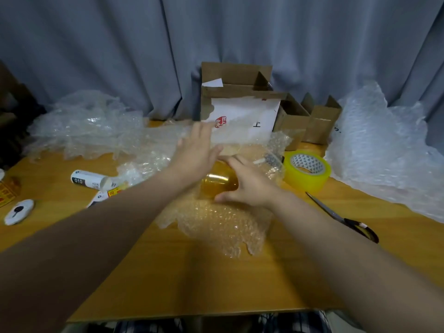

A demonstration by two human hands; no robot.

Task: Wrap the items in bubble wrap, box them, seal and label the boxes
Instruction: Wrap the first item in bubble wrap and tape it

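Amber jar (219, 182) sat mid-table on the bubble wrap sheet (223, 228) -- R hand (248, 187) cupped round its right side, L hand (197, 150) flat-open, empty, just beyond it toward the wrap's far edge -- so R was nearer; long axis unclear.

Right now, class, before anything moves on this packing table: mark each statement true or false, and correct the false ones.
1. The right hand grips the amber item. True.
2. The amber item is already inside a box. False: it lies on the bubble wrap sheet spread on the table.
3. The tape roll lies to the right of both hands. True.
4. The left hand holds the scissors. False: the scissors lie on the table, and the left hand is open, fingers straight, holding nothing.
5. The large box at the back has its flaps up. True.
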